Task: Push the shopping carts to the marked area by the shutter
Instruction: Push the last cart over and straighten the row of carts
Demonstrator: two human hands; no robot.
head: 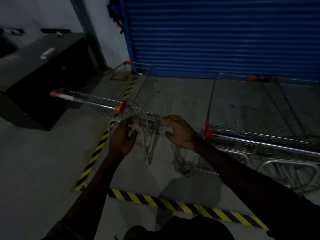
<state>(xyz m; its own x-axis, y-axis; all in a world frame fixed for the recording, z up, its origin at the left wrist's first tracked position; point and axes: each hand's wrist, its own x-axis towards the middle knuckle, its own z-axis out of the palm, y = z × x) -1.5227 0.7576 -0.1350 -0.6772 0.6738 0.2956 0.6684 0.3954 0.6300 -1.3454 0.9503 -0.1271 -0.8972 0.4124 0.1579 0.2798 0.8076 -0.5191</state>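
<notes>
Before the shutter's (216, 35) left end, the shopping cart (138, 94) stands skewed across the striped tape (97, 149). Your left grip (121, 137) curls round blurred wirework at its near end. Your right grip (181, 134) is spread wide over the same spot, and I cannot tell whether it touches. Expect a stiff steel frame, light while empty, rolling freely but prone to swing. The orange-capped handle (86, 99) should steer it best. A second cart (259, 110) before the shutter's right half and a dark cabinet (43, 80) left of the shutter could both snag it.

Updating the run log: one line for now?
left hand, right hand at left cart | grip blurred | cart across striped tape | right cart by shutter
</notes>
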